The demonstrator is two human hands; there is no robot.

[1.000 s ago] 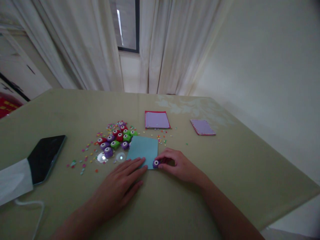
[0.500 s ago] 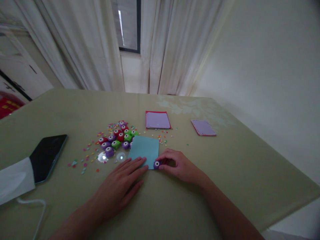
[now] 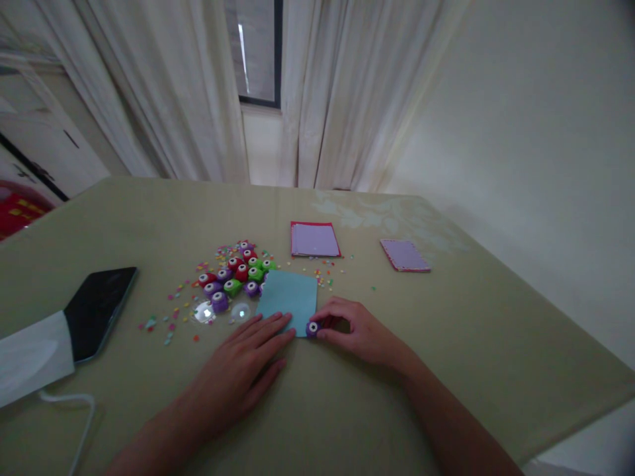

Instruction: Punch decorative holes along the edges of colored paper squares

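From my station I have a single view, the head camera's, looking down over the surface point(image 3: 357, 416) toward its far edge. The left hand point(image 3: 251, 360) lies flat on the near-left part of a light blue sheet point(image 3: 290, 294), fingers extended and grasping nothing; they simply touch the paper. I see the right hand point(image 3: 357, 330) pinching a small purple punch point(image 3: 312, 328) between thumb and fingertips. That punch sits at the sheet's near right corner, its white round top carrying a dark mark facing me; I can't tell whether the paper is slotted into it. Sheet and punch are around the middle of the surface, well in from the right edge.

Toward the left edge from the sheet I make out a cluster of red, green and purple punches point(image 3: 219, 303), the closest ones partly hidden by the paper. Bits of colored confetti point(image 3: 172, 326) are scattered around them, with two clear discs point(image 3: 241, 313) on the near side. Nearer the left edge lies a dark phone-like device point(image 3: 102, 311), one end under a white sheet point(image 3: 37, 357), with a white cable point(image 3: 69, 398) just beside it. Toward the far edge I have a lilac-and-red paper stack point(image 3: 315, 241), and a smaller lilac stack point(image 3: 405, 255) lies nearer the far right corner.
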